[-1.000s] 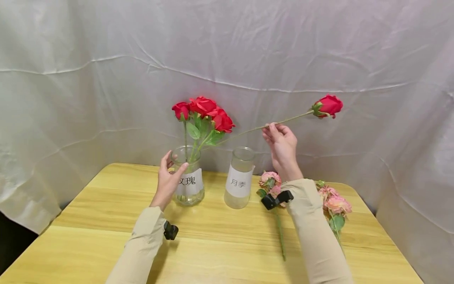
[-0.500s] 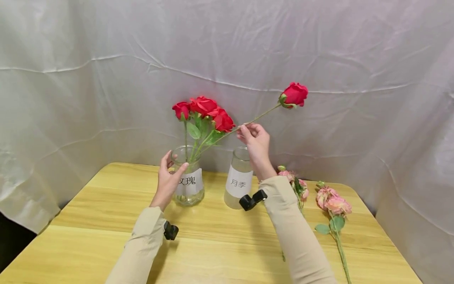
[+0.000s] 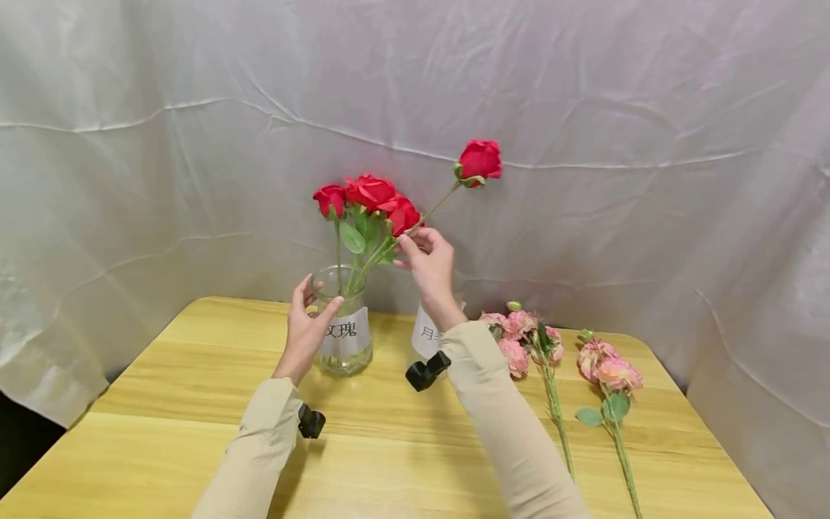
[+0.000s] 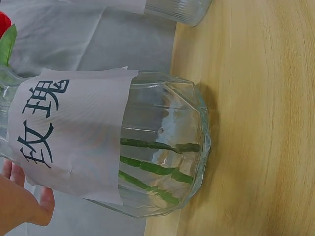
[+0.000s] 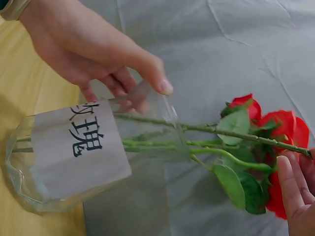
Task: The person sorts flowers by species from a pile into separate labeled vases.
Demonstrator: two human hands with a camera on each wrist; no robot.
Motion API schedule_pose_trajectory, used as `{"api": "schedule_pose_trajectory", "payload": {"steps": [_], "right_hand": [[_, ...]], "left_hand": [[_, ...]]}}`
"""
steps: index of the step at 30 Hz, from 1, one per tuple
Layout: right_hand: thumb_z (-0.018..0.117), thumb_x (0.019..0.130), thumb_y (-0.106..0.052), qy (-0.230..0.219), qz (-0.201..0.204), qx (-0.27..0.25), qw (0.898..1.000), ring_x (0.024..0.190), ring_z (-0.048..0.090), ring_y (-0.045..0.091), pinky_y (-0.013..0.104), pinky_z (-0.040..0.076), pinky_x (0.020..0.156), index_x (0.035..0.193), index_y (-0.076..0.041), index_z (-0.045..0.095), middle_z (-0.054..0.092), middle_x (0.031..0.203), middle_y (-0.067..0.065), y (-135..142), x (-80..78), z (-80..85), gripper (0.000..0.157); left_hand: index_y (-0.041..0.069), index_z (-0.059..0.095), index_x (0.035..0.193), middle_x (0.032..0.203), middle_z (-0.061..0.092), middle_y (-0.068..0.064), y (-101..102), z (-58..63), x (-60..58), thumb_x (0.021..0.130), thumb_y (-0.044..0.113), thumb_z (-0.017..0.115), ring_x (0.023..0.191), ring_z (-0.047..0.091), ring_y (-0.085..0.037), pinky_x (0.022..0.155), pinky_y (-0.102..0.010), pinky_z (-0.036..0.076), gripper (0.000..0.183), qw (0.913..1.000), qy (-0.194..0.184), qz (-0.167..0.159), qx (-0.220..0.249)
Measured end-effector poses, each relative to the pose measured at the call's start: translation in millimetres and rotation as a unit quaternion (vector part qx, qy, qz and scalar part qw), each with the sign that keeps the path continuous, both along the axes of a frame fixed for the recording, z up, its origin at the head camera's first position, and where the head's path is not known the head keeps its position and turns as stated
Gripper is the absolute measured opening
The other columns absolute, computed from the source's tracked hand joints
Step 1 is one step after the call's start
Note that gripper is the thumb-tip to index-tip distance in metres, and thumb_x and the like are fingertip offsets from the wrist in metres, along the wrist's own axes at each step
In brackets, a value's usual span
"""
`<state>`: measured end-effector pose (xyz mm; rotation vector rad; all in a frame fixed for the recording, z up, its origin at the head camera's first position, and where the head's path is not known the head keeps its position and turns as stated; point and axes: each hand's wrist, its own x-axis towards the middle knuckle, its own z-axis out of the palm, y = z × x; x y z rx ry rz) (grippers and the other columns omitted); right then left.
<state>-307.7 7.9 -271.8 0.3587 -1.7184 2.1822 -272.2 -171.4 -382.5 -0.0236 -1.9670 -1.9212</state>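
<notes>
My left hand [image 3: 306,333] grips a labelled glass vase [image 3: 353,362] at its left side, thumb in front and fingers behind. Several red roses [image 3: 372,192] with green leaves stand in that vase. In the left wrist view, cut stems [image 4: 155,169] show near the glass bottom. My right hand [image 3: 433,270] pinches the stem of another red rose [image 3: 480,160], which leans up to the right above the others. Seen from the right wrist, this rose's stem [image 5: 231,133] slants through the vase mouth, its lower part inside the glass.
A second labelled glass vase [image 3: 423,335] stands to the right, partly hidden behind my right hand and wrist. Pink flowers [image 3: 516,324] lie on the wooden table [image 3: 363,461], and another pink stem [image 3: 619,375] lies farther right. A grey curtain [image 3: 259,166] hangs behind.
My right hand has moved left with the red rose, which now stands steeper, its stem lower in the vase mouth. The left hand stays on the vase.
</notes>
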Motion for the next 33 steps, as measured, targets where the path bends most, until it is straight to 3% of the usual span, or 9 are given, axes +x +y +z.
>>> {"api": "schedule_pose_trajectory", "payload": {"steps": [3, 10, 15, 20, 28, 33], "right_hand": [[0.063, 0.089, 0.007, 0.01, 0.004, 0.032, 0.999, 0.073, 0.064, 0.018, 0.031, 0.058, 0.061, 0.093, 0.005, 0.062, 0.065, 0.084, 0.013, -9, 0.5, -1.4, 0.004], [0.062, 0.091, 0.005, 0.019, 0.025, 0.075, 0.997, 0.074, 0.063, 0.015, 0.04, 0.058, 0.065, 0.103, 0.014, 0.062, 0.067, 0.098, 0.024, -28, -0.9, -4.2, 0.015], [0.061, 0.093, 0.0, -0.008, 0.054, 0.101, 0.993, 0.075, 0.061, 0.013, 0.032, 0.058, 0.062, 0.108, 0.011, 0.065, 0.066, 0.102, 0.024, -38, -0.4, -5.0, 0.019], [0.062, 0.094, -0.007, -0.048, 0.076, 0.158, 0.983, 0.076, 0.058, 0.012, 0.024, 0.054, 0.057, 0.111, 0.005, 0.068, 0.068, 0.098, 0.017, -44, 1.4, -9.5, 0.022], [0.066, 0.092, -0.008, -0.066, 0.052, 0.221, 0.972, 0.084, 0.062, 0.036, 0.024, 0.049, 0.053, 0.108, 0.001, 0.072, 0.069, 0.093, 0.013, -50, 1.7, -23.6, 0.019], [0.067, 0.09, -0.005, -0.072, 0.033, 0.228, 0.97, 0.08, 0.062, 0.037, 0.022, 0.05, 0.053, 0.107, 0.003, 0.07, 0.068, 0.092, 0.01, -49, 4.0, -26.7, 0.019]], "left_hand": [[0.004, 0.02, 0.152, 0.145, 0.037, -0.017, -1, -0.2, -1.0, 0.092, 0.017, 0.066, 0.13, 0.03, -0.029, 0.108, -0.043, 0.026, 0.076, 1.0, 0.003, 0.003, 0.0], [0.005, 0.022, 0.151, 0.144, 0.037, -0.017, -1, -0.6, -2.1, 0.092, 0.019, 0.067, 0.129, 0.031, -0.029, 0.108, -0.043, 0.026, 0.076, 1.0, 0.006, 0.005, 0.002], [0.006, 0.021, 0.152, 0.144, 0.037, -0.017, 0, -1.5, -3.1, 0.092, 0.021, 0.066, 0.13, 0.031, -0.029, 0.109, -0.044, 0.027, 0.076, 1.0, 0.008, 0.002, 0.003], [0.005, 0.021, 0.151, 0.144, 0.037, -0.017, 0, -2.2, -4.9, 0.092, 0.02, 0.067, 0.13, 0.031, -0.029, 0.108, -0.043, 0.028, 0.076, 0.9999, 0.011, 0.002, 0.004], [0.004, 0.022, 0.151, 0.142, 0.038, -0.017, 3, -3.2, -6.2, 0.091, 0.017, 0.067, 0.129, 0.031, -0.028, 0.106, -0.043, 0.03, 0.076, 0.9999, 0.009, 0.001, 0.007], [0.002, 0.019, 0.151, 0.145, 0.036, -0.018, 5, 2.0, -2.1, 0.092, 0.019, 0.066, 0.13, 0.03, -0.03, 0.108, -0.044, 0.029, 0.077, 1.0, 0.003, -0.005, 0.004]]}}
